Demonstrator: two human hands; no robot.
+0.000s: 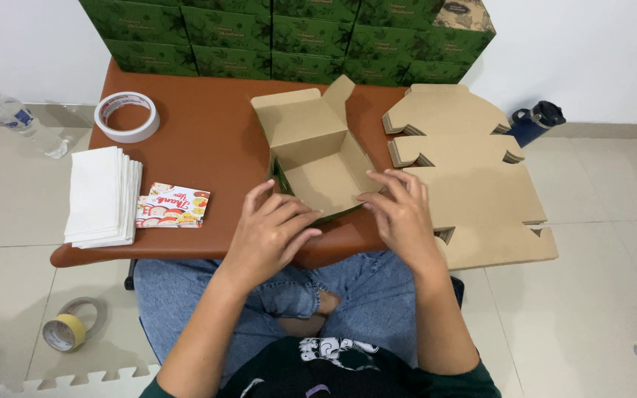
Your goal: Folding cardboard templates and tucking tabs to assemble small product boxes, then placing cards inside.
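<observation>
Bare forearms, dark green top with a white and purple print, ripped light blue jeans

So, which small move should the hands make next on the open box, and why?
Probably press the front wall down and in: both the left hand and right hand rest on the near edge of the cardboard box, whose lid stands open.

Low brown table [215, 140] is loaded: tape roll [127, 116], napkin stack [102, 196], cards [173, 206], open box [317, 151], flat blanks [466, 169] (overhanging right edge). Green boxes [289, 37] are stacked at back.
</observation>
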